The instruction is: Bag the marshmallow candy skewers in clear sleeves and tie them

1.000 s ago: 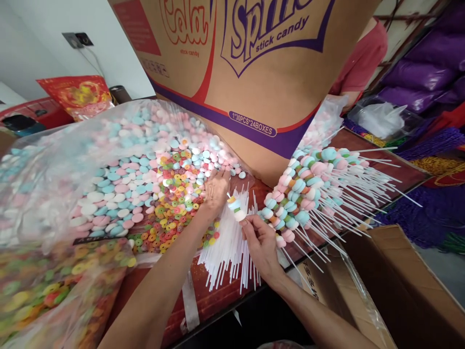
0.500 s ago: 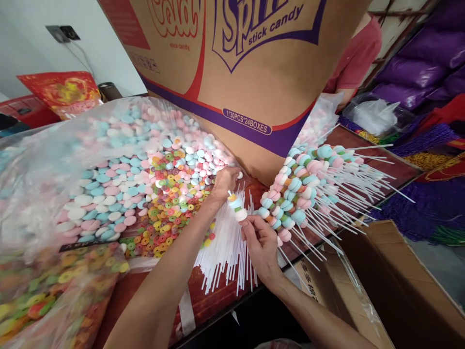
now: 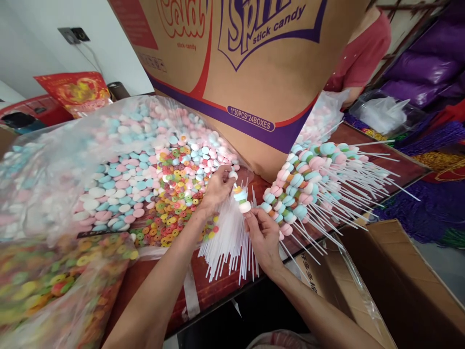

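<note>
left fingers (image 3: pixel 228 182) are pinching a pale candy (image 3: pixel 233 174), now hovering nearer the part-threaded candy stick (image 3: pixel 241 198) that right fingers (image 3: pixel 250 219) are gripping just below; candy and tip (image 3: pixel 235 185) are lining up.

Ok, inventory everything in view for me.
loaded stick: one, multicoloured, centre
disc candies: many, pastel, left
ring candies: many, multicoloured, left
plastic bags: several, clear, both sides
bare sticks: many, white, centre
candy skewers: many, multicoloured, right
table: one, reddish, centre
printed carton: one, brown, top
open carton: one, brown, lower right
packet: one, red, upper left
wall socket: one, grey, upper left
sacks: several, purple, upper right
cords: many, mostly purple, right
co-worker: one, red shirt, upper right
left hand: one, bare, pinching disc candy
right hand: one, bare, holding loaded stick
</note>
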{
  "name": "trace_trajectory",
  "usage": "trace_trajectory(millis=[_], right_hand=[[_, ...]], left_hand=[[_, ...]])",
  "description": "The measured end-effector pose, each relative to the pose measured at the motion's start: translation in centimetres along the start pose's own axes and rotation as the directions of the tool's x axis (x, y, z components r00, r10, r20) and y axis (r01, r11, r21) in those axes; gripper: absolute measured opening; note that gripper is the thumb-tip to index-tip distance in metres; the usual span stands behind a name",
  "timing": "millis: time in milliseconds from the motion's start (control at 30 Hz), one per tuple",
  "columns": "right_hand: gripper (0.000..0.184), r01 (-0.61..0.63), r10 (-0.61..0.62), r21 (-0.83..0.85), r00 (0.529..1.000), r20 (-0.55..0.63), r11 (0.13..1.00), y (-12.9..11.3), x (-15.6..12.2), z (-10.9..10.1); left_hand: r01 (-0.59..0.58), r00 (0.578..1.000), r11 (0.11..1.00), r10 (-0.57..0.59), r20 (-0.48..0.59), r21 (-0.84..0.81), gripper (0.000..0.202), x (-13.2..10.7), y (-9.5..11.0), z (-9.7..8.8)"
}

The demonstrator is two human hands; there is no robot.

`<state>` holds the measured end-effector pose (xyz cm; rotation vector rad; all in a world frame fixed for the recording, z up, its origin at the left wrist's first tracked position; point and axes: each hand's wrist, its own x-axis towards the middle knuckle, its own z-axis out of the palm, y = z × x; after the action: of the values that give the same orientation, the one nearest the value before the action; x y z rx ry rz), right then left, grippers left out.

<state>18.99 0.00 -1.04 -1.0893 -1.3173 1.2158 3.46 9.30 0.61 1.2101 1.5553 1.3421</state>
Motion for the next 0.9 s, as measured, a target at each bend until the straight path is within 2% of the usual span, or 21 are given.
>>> trace_trajectory(millis=[167,333,567,800,900], right_hand=[[0.027,-0.019,0.026,-0.062,0.992,0.124,0.998,0.4,-0.1,0.1],[0.025,0.040,-0.014,-0.131,0.981,0.195,0.991,0.7,-0.3,0.1],[0.024,0.078,-0.036,-0.191,0.976,0.213,0.979,0.9,-0.3,0.2],[0.026,0.063,-0.013,-0.211,0.974,0.227,0.975,1.2,-0.2,0.0],[0.026,0.055,0.003,-0.219,0.966,0.257,0.974,1.2,0.0,-0.1]], left_hand=[[0.065,0.996,0.962,-0.080,-0.049,-0.264,0.030,-4.2,0.2,-3.0],[0.069,0.988,0.914,-0.118,-0.098,-0.399,0.031,-7.0,0.6,-3.8],[0.070,0.978,0.939,-0.131,-0.164,-0.336,0.026,-7.5,0.8,-3.9],[0.042,0.991,0.970,-0.070,-0.110,-0.241,0.028,-8.0,-0.2,-4.2],[0.003,0.992,0.978,-0.029,-0.122,-0.208,0.026,-8.0,-0.6,-4.4]])
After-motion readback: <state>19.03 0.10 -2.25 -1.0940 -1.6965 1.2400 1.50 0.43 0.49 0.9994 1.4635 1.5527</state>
